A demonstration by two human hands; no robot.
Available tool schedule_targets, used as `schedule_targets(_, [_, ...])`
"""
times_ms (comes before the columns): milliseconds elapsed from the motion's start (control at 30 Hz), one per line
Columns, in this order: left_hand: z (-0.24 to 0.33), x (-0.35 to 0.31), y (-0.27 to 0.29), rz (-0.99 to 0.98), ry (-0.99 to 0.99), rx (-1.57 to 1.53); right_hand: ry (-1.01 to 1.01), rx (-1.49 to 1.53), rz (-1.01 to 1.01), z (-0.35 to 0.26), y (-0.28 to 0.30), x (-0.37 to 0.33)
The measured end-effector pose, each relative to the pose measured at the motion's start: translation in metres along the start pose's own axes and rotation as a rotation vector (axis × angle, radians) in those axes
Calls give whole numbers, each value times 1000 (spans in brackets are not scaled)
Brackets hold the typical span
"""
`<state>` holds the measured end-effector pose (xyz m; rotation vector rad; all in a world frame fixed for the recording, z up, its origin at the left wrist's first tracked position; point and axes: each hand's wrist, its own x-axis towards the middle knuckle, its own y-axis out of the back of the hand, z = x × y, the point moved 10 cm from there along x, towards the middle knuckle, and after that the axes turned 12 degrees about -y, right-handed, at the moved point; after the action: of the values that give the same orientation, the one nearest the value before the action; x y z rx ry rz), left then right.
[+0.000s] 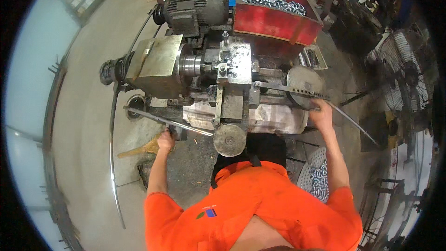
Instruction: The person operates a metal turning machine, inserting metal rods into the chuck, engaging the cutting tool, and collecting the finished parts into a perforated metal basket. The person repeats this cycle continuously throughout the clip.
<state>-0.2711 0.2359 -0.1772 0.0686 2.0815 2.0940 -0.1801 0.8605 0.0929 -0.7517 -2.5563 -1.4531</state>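
My right hand (320, 112) is closed round a metal lever (350, 122), where its rod meets a flat perforated bar (292, 89) on the lathe's right side. A round weight disc (304, 83) sits behind that bar. My left hand (166, 141) is low at the front left, its fingers curled by a dark block; what it grips is hidden. Just above that hand passes a long shiny rod (172, 122), ending near a second round disc (230, 140). Between and beyond my hands stand the lathe's chuck (189, 65) and tool block (240, 62).
A red bin (274, 21) full of small metal parts stands behind the lathe, beside an electric motor (197, 8). A perforated basket (304, 179) of similar parts is by my right side. At the right stands a caged fan (402, 67); a long bar (113, 153) stands on the left.
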Motion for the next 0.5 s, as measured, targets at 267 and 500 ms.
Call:
schedule_targets(267, [-60,-49,127,70,176,-455,586,165,-285,-266,-105,71])
schedule_targets(500, [-217,-184,261,413,542,-64,594,-287,-445,-345,-210,70])
